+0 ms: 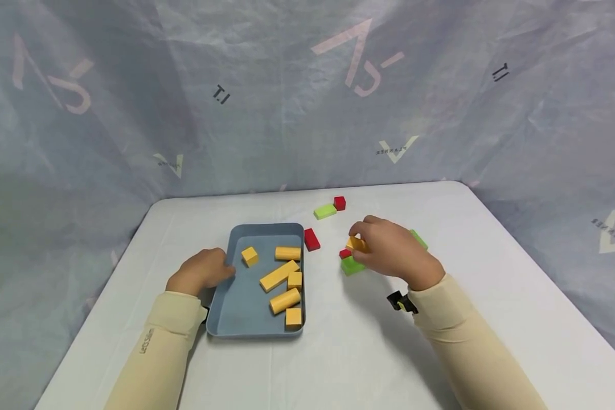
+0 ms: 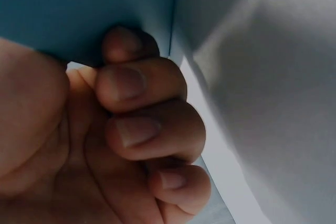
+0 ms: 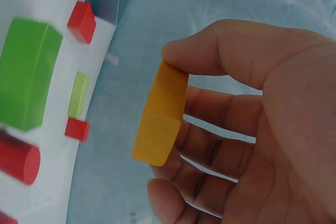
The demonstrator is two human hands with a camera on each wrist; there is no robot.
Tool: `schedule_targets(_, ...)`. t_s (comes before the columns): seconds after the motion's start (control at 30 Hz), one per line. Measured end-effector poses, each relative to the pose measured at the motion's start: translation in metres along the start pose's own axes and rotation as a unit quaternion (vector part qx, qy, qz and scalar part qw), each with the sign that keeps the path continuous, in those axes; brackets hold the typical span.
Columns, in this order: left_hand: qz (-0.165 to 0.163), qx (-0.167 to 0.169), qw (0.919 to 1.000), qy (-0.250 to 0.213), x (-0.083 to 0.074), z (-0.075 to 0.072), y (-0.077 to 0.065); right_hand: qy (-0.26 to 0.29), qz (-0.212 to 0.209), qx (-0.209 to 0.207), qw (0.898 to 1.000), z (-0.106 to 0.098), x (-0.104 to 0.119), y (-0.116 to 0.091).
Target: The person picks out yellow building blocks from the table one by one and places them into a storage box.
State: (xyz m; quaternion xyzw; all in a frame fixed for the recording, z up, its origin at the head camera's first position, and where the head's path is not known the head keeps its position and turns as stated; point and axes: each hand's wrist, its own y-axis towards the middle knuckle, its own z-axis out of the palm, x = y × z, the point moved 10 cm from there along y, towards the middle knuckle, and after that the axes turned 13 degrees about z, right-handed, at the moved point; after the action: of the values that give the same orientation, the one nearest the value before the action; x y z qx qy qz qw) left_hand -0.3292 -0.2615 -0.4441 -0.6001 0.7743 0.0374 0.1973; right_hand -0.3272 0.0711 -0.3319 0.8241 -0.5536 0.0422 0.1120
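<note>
Thumb over the rim and fingers curled outside, my left hand (image 1: 200, 271) grips the left wall of a blue-grey tray (image 1: 246, 322). In the left wrist view those fingers (image 2: 157, 129) bend close against the tray's blue side (image 2: 68, 9). Inside the tray lie yellow pieces: cubes (image 1: 249, 256), cylinders (image 1: 285, 300) and a long block (image 1: 279, 276). To the right of the tray, my right hand (image 1: 394, 247) pinches a yellow rectangular block (image 3: 160, 116) between thumb and fingers. It is above a green block (image 1: 352, 266) and a red piece (image 1: 344, 254), both partly hidden in the head view.
Behind the tray's right corner are a red cube (image 1: 340, 203) and a light green block (image 1: 325, 212). A red block (image 1: 311, 240) lies beside the tray's right wall. Another green piece (image 1: 418, 239) shows past my right hand. A grey-blue cloth (image 1: 287, 131) hangs around the white table (image 1: 348, 364).
</note>
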Motion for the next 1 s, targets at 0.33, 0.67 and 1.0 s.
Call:
schedule_targets(0.33,0.003,-0.006,1.0,0.0,0.002,-0.001,0.0,-0.016,-0.039,0.002,0.999,0.008,0.045,0.008)
schedule_targets(0.67,-0.008,0.007,0.9999,-0.004,0.004,0.002,-0.002,-0.023,-0.078,0.015,0.997,0.025,0.08,0.009)
schedule_targets(1.0,0.003,0.003,1.0,0.007,0.002,0.0,0.001,-0.022,-0.106,0.016,0.994,0.034,0.1,0.01)
